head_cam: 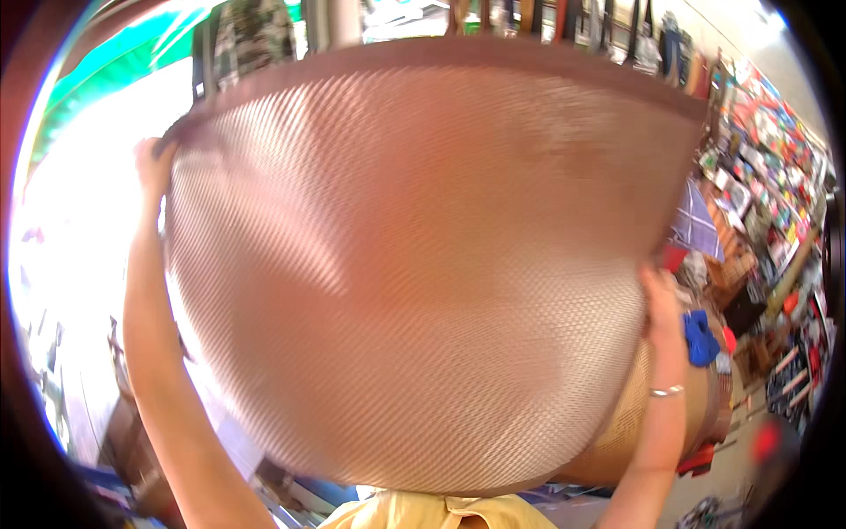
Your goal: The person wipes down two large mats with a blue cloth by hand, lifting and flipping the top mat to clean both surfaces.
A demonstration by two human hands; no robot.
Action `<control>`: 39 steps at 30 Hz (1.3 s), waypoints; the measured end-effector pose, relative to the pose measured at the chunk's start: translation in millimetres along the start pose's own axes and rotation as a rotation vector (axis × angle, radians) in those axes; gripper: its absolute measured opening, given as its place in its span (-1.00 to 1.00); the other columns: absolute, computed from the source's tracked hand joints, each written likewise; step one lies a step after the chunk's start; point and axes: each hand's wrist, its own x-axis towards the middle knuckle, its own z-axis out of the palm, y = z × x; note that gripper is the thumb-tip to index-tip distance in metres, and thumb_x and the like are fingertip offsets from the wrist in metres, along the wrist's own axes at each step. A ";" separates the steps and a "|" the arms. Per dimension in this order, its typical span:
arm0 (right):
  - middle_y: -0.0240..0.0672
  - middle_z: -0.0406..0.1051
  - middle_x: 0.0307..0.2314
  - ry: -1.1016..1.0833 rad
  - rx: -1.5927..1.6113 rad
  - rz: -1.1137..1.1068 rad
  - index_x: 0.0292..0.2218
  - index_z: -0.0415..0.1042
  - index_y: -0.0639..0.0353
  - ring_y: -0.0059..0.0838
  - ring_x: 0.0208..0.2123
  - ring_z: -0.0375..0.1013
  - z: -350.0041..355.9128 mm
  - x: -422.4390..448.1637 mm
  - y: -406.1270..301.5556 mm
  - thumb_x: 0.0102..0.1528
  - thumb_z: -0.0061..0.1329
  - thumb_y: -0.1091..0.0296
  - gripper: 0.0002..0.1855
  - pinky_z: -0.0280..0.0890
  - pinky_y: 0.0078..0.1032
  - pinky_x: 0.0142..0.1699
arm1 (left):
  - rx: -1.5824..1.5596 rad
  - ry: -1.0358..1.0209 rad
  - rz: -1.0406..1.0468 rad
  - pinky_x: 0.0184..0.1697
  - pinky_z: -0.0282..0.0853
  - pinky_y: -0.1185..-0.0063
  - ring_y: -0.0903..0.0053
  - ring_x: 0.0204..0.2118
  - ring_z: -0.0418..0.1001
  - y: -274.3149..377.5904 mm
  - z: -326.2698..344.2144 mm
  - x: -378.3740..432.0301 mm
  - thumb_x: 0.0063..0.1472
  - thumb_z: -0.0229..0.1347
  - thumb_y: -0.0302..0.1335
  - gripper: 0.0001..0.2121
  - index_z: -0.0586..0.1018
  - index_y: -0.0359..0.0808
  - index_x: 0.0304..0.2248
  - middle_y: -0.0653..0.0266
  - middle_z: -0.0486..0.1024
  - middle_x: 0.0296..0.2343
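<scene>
A large brown woven mat [423, 264] with a dark brown bound edge is held up before me and fills the middle of the view. My left hand [156, 165] grips its upper left corner. Lower down, on the right side edge, my right hand [659, 294] has hold of it. The mat bows, with its lower edge near my yellow top [429, 512]. Its surface is blurred in places. The fingertips of both hands are partly hidden by the mat or its edge.
Behind my right forearm is a tan woven surface [634, 397], with a blue item [700, 338] by it. Crowded goods [753, 178] line the right side. Straps or belts [568, 23] hang at the back, beside a camouflage-patterned cloth [254, 40]. Strong light comes from the left.
</scene>
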 end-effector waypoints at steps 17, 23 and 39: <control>-0.39 0.43 -0.34 0.077 0.285 0.625 -0.11 0.43 0.26 -0.50 -0.32 0.39 208.0 10.7 230.7 0.27 -0.09 0.17 -0.67 0.29 -0.44 -0.16 | -0.324 -0.912 -0.393 0.34 -0.11 0.24 0.12 0.31 0.00 -32.9 135.6 -300.5 0.16 0.09 -0.43 -0.31 0.13 -0.17 0.28 0.06 0.10 0.24; -0.48 0.38 -0.45 0.103 0.147 0.677 -0.24 0.44 0.15 -0.57 -0.41 0.34 214.1 11.4 223.0 0.22 0.00 0.15 -0.75 0.27 -0.48 -0.27 | -0.174 -0.714 -1.700 0.10 0.22 0.14 0.24 0.18 0.22 -22.2 -48.5 -446.6 0.30 -0.06 0.02 -0.32 0.05 -0.10 0.29 0.07 0.21 0.18; -0.23 0.44 -0.16 -0.105 0.059 0.618 -0.05 0.39 0.34 -0.43 -0.14 0.41 263.3 -28.0 208.3 0.24 -0.07 0.18 -0.60 0.30 -0.45 0.00 | -0.520 -0.271 -1.316 0.25 0.10 0.28 0.25 0.21 0.16 -48.4 7.6 -483.8 0.32 0.03 -0.28 -0.36 0.03 -0.28 0.26 0.02 0.10 0.20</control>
